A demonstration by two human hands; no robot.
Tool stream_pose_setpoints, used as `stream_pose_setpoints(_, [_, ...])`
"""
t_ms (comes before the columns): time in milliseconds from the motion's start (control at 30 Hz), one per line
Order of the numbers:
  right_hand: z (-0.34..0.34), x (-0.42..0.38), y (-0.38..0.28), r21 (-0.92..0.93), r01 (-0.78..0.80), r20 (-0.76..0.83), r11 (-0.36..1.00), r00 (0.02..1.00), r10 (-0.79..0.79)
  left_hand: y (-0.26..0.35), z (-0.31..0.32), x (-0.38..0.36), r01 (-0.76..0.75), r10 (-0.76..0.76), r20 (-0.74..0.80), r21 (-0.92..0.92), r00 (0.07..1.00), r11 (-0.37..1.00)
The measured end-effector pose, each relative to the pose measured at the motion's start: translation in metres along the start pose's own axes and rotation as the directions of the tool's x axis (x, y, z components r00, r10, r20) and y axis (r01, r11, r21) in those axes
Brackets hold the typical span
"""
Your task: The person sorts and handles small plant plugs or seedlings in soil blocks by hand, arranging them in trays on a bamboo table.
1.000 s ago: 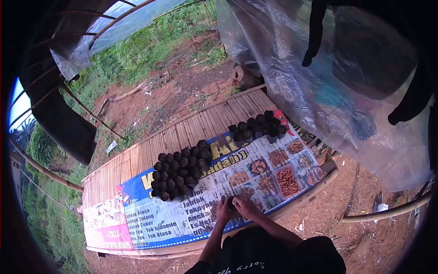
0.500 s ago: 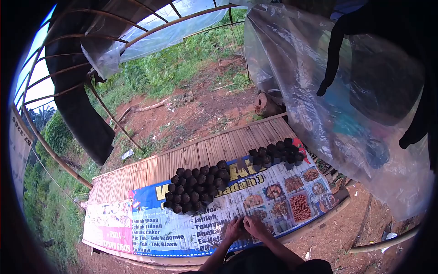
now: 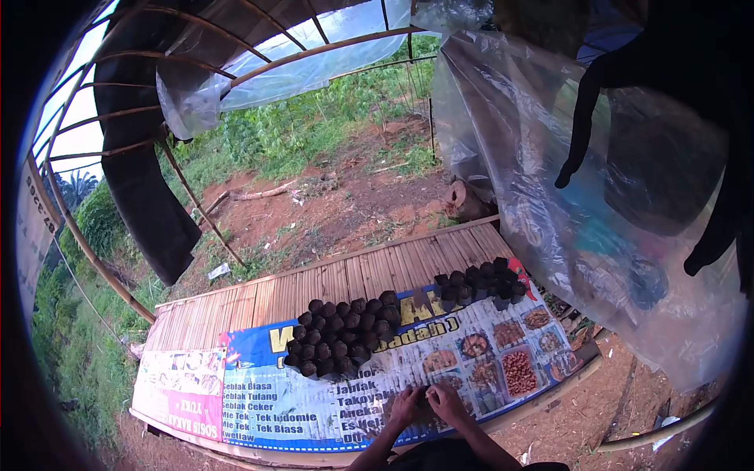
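My left hand [image 3: 405, 407] and my right hand [image 3: 449, 404] are close together over the near edge of the banner-covered table. Their fingers are bent inward around a small dark piece between them, mostly hidden by the fingers. In front of them a big cluster of small dark bags or pots [image 3: 343, 334], seemingly soil-filled, is packed upright on the banner [image 3: 298, 392]. A smaller group of similar dark bags [image 3: 481, 282] stands to the right, near the banner's far edge. Both hands are apart from these groups.
Bamboo slats [image 3: 330, 279] form the tabletop behind the banner. Clear plastic sheeting [image 3: 526, 173] hangs at the right, with dark cloth strips [image 3: 581, 129] in front. Bamboo poles [image 3: 196, 192] and a dark sheet [image 3: 145, 204] frame the left. Red soil and plants lie beyond.
The view has tilted slightly, so the table appears lower. My hands stay close together, with the fingers slightly shifted; the dark groups on the banner look the same.
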State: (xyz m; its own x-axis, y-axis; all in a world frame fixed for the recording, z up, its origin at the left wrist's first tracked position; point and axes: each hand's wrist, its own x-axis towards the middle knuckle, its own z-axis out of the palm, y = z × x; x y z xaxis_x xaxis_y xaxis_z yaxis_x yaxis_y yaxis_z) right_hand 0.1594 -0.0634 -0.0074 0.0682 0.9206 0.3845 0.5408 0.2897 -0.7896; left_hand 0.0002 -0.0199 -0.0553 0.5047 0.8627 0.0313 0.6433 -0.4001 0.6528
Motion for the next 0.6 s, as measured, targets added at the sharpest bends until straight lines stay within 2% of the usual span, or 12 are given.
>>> stream_pose_setpoints(100, [-0.001, 0.001, -0.003, -0.008, -0.051, 0.074, 0.999, 0.996, 0.051, -0.008, 0.009, 0.0, -0.01, 0.009, -0.032, -0.028, 0.999, 1.0])
stream_pose_setpoints(300, [-0.002, 0.004, -0.004, -0.106, -0.052, 0.11, 0.993, 0.992, 0.064, -0.012, 0.012, -0.002, -0.025, 0.026, -0.045, 0.016, 0.999, 1.0])
stream_pose_setpoints(400, [-0.003, 0.005, -0.002, -0.027, -0.066, 0.112, 0.997, 0.991, 0.069, -0.017, 0.015, -0.002, -0.01, 0.009, -0.043, -0.016, 0.999, 1.0])
stream_pose_setpoints(533, [-0.003, 0.007, 0.0, -0.063, -0.03, 0.117, 0.998, 0.992, 0.038, -0.012, 0.01, 0.001, -0.035, 0.036, -0.07, 0.018, 0.997, 0.999])
stream_pose_setpoints(600, [-0.004, 0.005, -0.001, -0.055, -0.068, 0.138, 0.996, 0.988, 0.075, -0.003, 0.002, -0.001, -0.023, 0.022, -0.039, -0.019, 0.999, 1.0])
